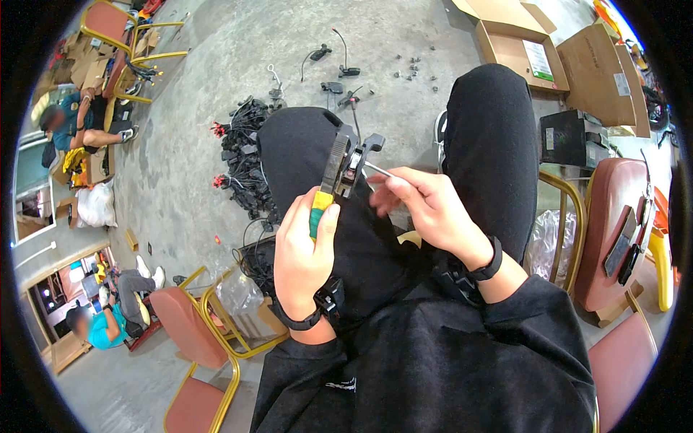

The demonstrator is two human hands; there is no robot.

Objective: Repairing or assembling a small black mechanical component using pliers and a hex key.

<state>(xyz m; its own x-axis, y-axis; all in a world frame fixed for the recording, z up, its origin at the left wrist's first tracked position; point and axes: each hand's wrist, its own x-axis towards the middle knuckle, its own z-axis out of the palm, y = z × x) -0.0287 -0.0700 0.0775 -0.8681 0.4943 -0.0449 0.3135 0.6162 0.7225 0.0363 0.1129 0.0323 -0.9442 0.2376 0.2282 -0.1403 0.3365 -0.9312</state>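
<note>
My left hand [303, 249] is closed around the lower end of a black device with a yellow and green grip [332, 169], tilted upright above my left thigh. An open, forked black head with metal inside shows at the device's upper right. Pinched in my right hand [433, 206] is a thin metal rod-like tool [378, 170], its tip at the side of that head. Whether the tip touches inside cannot be made out. The lower fingers of my right hand are smeared by motion. Both wrists carry black bands.
A heap of black cabled parts [245, 155] lies left of my knee. Small black pieces [348, 71] are scattered on the concrete floor ahead. An open cardboard box [505, 47], a black case [574, 138] and padded chairs [189, 325] stand around. Two people sit at the left.
</note>
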